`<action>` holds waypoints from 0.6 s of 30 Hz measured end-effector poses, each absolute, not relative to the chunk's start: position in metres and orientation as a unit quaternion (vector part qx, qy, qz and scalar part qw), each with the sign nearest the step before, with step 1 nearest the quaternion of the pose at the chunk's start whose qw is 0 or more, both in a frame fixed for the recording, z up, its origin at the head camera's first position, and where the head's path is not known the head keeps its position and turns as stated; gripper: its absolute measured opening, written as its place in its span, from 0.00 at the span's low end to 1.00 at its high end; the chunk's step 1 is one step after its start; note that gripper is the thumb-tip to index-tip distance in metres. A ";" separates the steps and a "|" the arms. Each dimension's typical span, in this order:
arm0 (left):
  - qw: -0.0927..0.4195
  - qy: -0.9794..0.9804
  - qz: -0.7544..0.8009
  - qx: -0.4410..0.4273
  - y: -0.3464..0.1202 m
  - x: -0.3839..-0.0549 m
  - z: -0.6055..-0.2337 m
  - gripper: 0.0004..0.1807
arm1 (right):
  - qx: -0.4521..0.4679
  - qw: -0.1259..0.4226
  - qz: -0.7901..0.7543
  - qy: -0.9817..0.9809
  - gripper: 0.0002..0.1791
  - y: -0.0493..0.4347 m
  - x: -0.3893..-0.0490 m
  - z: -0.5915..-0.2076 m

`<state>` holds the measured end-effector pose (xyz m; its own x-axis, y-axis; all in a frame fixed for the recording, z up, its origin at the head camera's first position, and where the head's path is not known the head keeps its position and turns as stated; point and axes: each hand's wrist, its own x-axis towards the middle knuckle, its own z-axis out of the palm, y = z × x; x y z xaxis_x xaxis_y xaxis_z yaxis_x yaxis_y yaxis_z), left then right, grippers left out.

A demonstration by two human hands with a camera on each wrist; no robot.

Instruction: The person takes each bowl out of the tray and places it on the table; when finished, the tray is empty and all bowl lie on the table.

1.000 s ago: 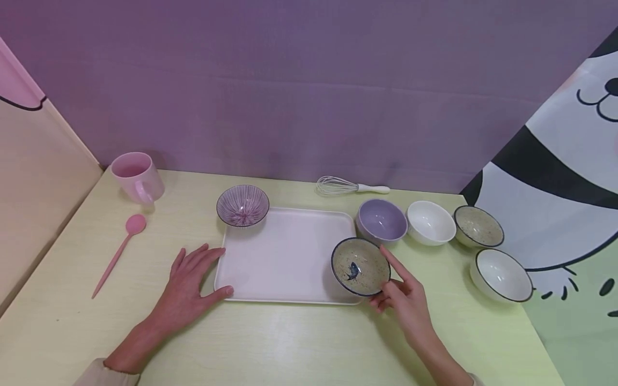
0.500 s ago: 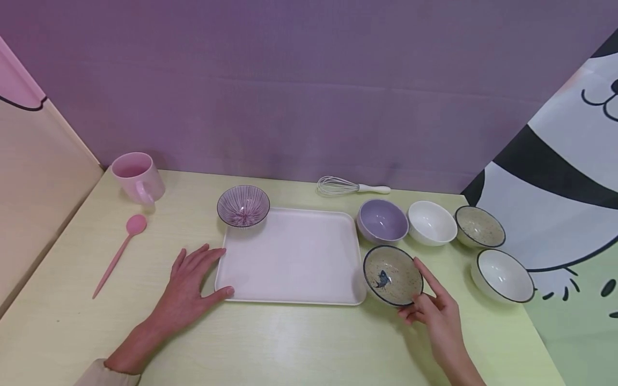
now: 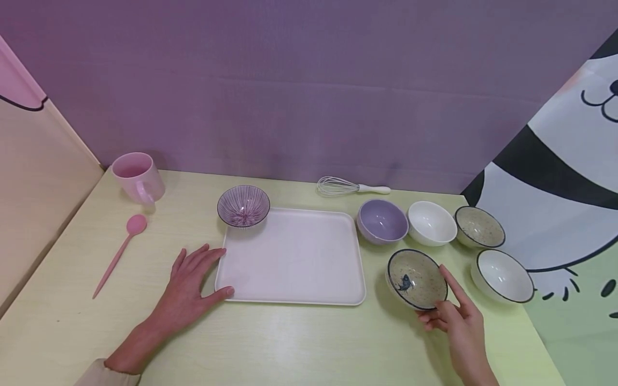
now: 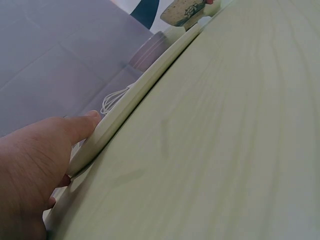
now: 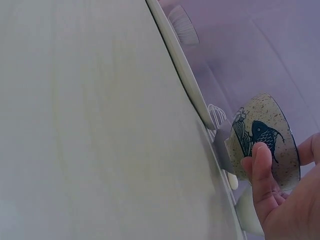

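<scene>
In the head view my right hand (image 3: 461, 321) grips a speckled beige bowl (image 3: 419, 281) with a dark rim and a blue fish inside, between thumb and fingers at its right side. The bowl is tilted and held just above the table, right of the tray; the right wrist view shows another fish on its outer wall. My left hand (image 3: 188, 292), its fingers spread, rests at the front left corner of a white rectangular tray (image 3: 294, 262), touching its edges. A purple-striped bowl (image 3: 243, 206) sits over the tray's back left corner.
Right of the tray stand a purple bowl (image 3: 382, 222), a white bowl (image 3: 432, 224), another speckled bowl (image 3: 479, 227) and a dark-rimmed white bowl (image 3: 503, 276). A whisk (image 3: 352, 186) lies behind. A pink mug (image 3: 137, 179) and pink spoon (image 3: 118, 256) are at the left.
The right hand has carried the speckled fish bowl rightward, from over the tray's front right corner to beyond its right edge. My left hand has stayed put.
</scene>
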<state>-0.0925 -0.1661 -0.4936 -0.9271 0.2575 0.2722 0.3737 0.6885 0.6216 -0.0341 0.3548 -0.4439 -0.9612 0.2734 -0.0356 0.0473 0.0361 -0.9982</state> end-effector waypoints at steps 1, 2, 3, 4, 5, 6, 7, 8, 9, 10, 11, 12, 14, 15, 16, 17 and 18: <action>0.082 -0.915 -0.355 -0.173 -0.166 -0.093 -0.494 0.43 | -0.116 0.085 0.686 -0.713 0.42 0.357 -0.034 -0.444; 0.083 -0.915 -0.356 -0.173 -0.166 -0.093 -0.494 0.43 | -0.119 0.088 0.689 -0.710 0.42 0.359 -0.033 -0.444; 0.083 -0.914 -0.356 -0.174 -0.166 -0.093 -0.494 0.43 | -0.121 0.090 0.691 -0.707 0.42 0.360 -0.033 -0.444; 0.084 -0.914 -0.356 -0.174 -0.166 -0.093 -0.494 0.43 | -0.121 0.094 0.694 -0.704 0.42 0.362 -0.033 -0.444; 0.085 -0.914 -0.357 -0.174 -0.166 -0.093 -0.494 0.43 | -0.121 0.098 0.696 -0.700 0.42 0.365 -0.032 -0.445; 0.085 -0.914 -0.357 -0.174 -0.166 -0.093 -0.494 0.43 | -0.120 0.102 0.700 -0.696 0.42 0.367 -0.032 -0.445; 0.085 -0.914 -0.357 -0.175 -0.166 -0.093 -0.494 0.43 | -0.120 0.105 0.705 -0.692 0.42 0.369 -0.032 -0.446; 0.085 -0.913 -0.357 -0.174 -0.166 -0.093 -0.494 0.43 | -0.120 0.107 0.709 -0.687 0.42 0.371 -0.032 -0.446; 0.085 -0.914 -0.358 -0.174 -0.166 -0.093 -0.494 0.43 | -0.120 0.110 0.712 -0.683 0.42 0.374 -0.032 -0.447; 0.085 -0.913 -0.358 -0.174 -0.166 -0.093 -0.494 0.43 | -0.122 0.113 0.714 -0.680 0.42 0.376 -0.032 -0.447; 0.084 -0.913 -0.358 -0.173 -0.166 -0.093 -0.494 0.43 | -0.124 0.115 0.717 -0.676 0.42 0.378 -0.032 -0.448; 0.083 -0.914 -0.358 -0.173 -0.166 -0.093 -0.494 0.43 | -0.127 0.116 0.720 -0.672 0.42 0.381 -0.031 -0.448; 0.081 -0.914 -0.358 -0.172 -0.166 -0.093 -0.494 0.43 | -0.134 0.117 0.723 -0.667 0.41 0.386 -0.031 -0.448; 0.081 -0.915 -0.357 -0.172 -0.166 -0.093 -0.494 0.43 | -0.137 0.118 0.724 -0.666 0.41 0.388 -0.031 -0.449; 0.080 -0.915 -0.357 -0.171 -0.166 -0.093 -0.494 0.43 | -0.141 0.117 0.726 -0.663 0.41 0.390 -0.031 -0.449; 0.080 -0.915 -0.356 -0.171 -0.166 -0.093 -0.494 0.43 | -0.144 0.117 0.727 -0.661 0.40 0.392 -0.031 -0.449; 0.079 -0.916 -0.356 -0.171 -0.167 -0.093 -0.494 0.43 | -0.147 0.116 0.727 -0.660 0.40 0.394 -0.030 -0.449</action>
<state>-0.0931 -0.1665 -0.4942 -0.9292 0.2560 0.2666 0.3689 0.6889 0.6239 -0.0304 0.3941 -0.4489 -0.9298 0.3631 -0.0598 0.0246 -0.1008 -0.9946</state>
